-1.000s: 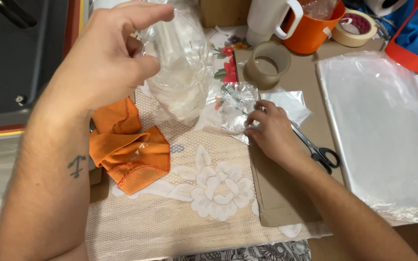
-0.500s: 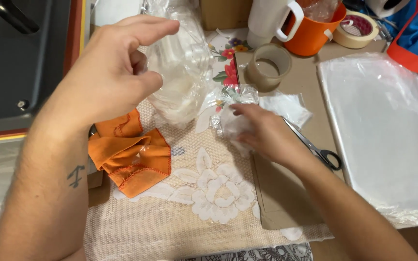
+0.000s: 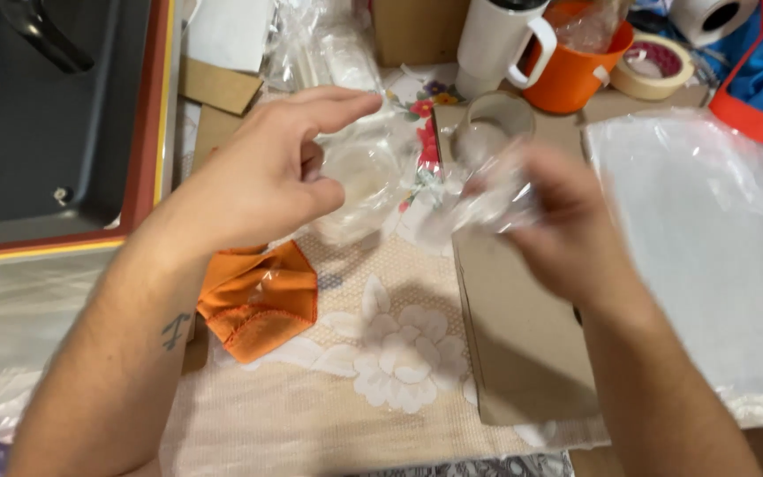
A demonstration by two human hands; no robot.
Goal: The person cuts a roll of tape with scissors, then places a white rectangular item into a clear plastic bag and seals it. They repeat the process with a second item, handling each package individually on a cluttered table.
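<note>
My left hand (image 3: 267, 177) is raised over the table, thumb and fingers pinching a clear plastic bag (image 3: 368, 177) that hangs below it. Blurred with motion, my right hand (image 3: 567, 225) is lifted above a brown cardboard sheet (image 3: 523, 353) and grips a crumpled piece of clear plastic (image 3: 479, 199). An orange cloth piece (image 3: 262, 300) in a clear wrap lies on the flowered lace tablecloth (image 3: 381, 371) under my left wrist.
A stack of clear plastic bags (image 3: 708, 256) lies at the right. At the back stand a white mug (image 3: 501, 44), an orange cup (image 3: 576, 66), a tape roll (image 3: 655, 66) and another tape ring (image 3: 496, 119). A black tray with a red rim (image 3: 55, 132) fills the left.
My right hand has lifted off the table with a crumpled piece of clear plastic and moved up toward the bag. The scissors it lay next to are now hidden. My left hand stays raised.
</note>
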